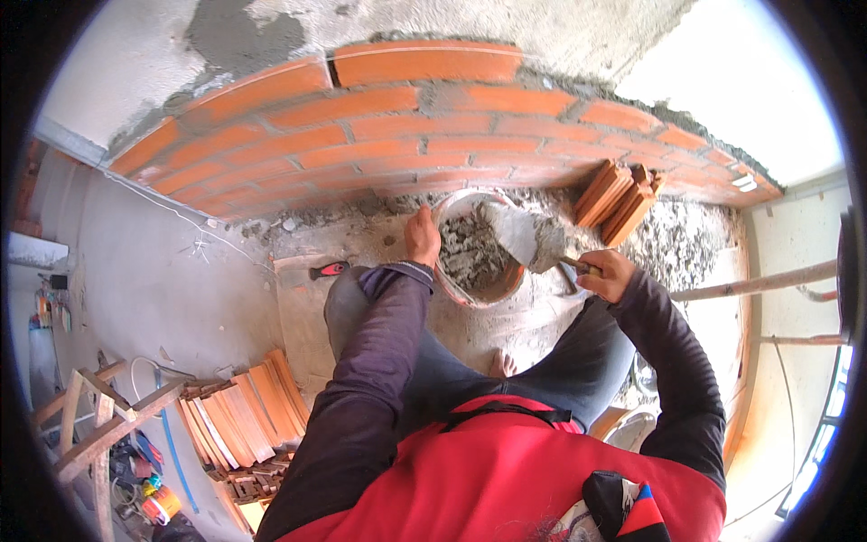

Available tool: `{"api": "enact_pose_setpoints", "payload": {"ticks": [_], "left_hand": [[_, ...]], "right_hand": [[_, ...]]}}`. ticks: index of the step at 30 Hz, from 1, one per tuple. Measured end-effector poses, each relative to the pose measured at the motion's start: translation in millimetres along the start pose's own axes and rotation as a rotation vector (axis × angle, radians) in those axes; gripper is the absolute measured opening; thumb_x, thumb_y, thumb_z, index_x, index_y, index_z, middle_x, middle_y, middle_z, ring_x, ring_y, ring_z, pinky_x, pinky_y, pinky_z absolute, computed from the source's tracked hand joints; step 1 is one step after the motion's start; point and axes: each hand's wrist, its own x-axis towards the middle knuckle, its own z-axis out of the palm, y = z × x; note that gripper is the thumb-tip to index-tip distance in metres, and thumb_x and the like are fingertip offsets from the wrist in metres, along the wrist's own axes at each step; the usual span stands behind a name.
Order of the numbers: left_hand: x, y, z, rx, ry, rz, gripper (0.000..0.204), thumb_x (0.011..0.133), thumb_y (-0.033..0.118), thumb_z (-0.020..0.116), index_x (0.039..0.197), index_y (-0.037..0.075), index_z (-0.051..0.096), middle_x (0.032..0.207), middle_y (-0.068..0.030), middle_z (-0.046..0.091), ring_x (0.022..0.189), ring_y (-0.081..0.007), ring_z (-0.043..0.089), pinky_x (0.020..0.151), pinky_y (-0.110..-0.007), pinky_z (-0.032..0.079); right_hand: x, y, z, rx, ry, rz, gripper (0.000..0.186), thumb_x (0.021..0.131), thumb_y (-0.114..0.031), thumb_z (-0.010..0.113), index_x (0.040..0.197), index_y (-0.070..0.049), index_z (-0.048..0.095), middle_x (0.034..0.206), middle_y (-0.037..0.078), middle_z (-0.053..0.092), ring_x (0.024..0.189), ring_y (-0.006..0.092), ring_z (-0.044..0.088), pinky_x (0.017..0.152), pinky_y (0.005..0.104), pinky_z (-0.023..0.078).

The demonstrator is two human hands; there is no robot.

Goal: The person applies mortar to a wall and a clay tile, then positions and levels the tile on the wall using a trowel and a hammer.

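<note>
A round bucket point(449, 287) with wet grey mortar point(471, 256) inside stands on the floor between my legs and the brick wall. My left hand point(422, 237) is closed on the left side of its rim. In my right hand point(609, 275) is the handle of a trowel point(515, 233), its blade over the right part of the bucket. Mortar clings to the blade near the handle. Partly hidden under the trowel, a dark tool lies on the floor just right of the bucket; I cannot make out its kind.
Ahead runs a low wall point(388, 129) of orange bricks, with a string point(424, 49) along its top course. Loose bricks point(618, 200) stand at its foot on the right. A red-and-black tool point(329, 270) lies left of the bucket. Stacked bricks point(244, 411) and a wooden frame point(101, 425) are behind left.
</note>
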Motion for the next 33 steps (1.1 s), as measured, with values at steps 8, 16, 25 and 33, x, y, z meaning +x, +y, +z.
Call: {"api": "enact_pose_setpoints", "payload": {"ticks": [8, 16, 25, 33], "left_hand": [[-12.7, -5.6, -17.4, 0.325, 0.132, 0.026, 0.052, 0.1, 0.035, 0.03, 0.104, -0.006, 0.063, 0.103, -0.0295, 0.064, 0.099, -0.047, 0.059, 0.088, -0.05, 0.044], [-13.3, -7.7, -16.0, 0.341, 0.183, 0.037, 0.047, 0.098, 0.034, 0.031, 0.094, -0.001, 0.063, 0.098, -0.0281, 0.065, 0.092, -0.0483, 0.06, 0.083, -0.052, 0.046], [-1.2, -19.4, -14.6, 0.309, 0.219, 0.047, 0.061, 0.096, 0.045, 0.034, 0.094, -0.005, 0.068, 0.097, -0.0294, 0.066, 0.092, -0.0476, 0.061, 0.085, -0.05, 0.046], [-4.8, -6.5, -12.3, 0.265, 0.191, -0.006, 0.061, 0.096, 0.046, 0.034, 0.093, -0.005, 0.068, 0.094, -0.0293, 0.066, 0.091, -0.0467, 0.061, 0.084, -0.05, 0.046]], "right_hand": [[17.3, -155.4, -66.7, -0.116, 0.54, -0.443, 0.015, 0.087, -0.01, 0.057, 0.096, 0.003, 0.058, 0.063, 0.008, 0.049, 0.056, 0.0174, 0.048, 0.055, 0.0317, 0.04], [118.3, -222.5, -90.0, -0.715, 0.862, -0.497, 0.014, 0.086, -0.014, 0.059, 0.093, -0.003, 0.057, 0.077, 0.017, 0.061, 0.069, 0.0374, 0.061, 0.061, 0.0447, 0.049], [106.2, -243.8, -97.1, -0.71, 0.746, -0.567, 0.013, 0.085, -0.015, 0.06, 0.088, -0.003, 0.056, 0.074, 0.016, 0.06, 0.067, 0.0373, 0.06, 0.061, 0.0453, 0.048], [122.4, -252.1, -102.4, -0.791, 0.713, -0.478, 0.013, 0.085, -0.016, 0.057, 0.085, -0.003, 0.057, 0.073, 0.017, 0.06, 0.068, 0.0386, 0.06, 0.063, 0.0469, 0.048]]}}
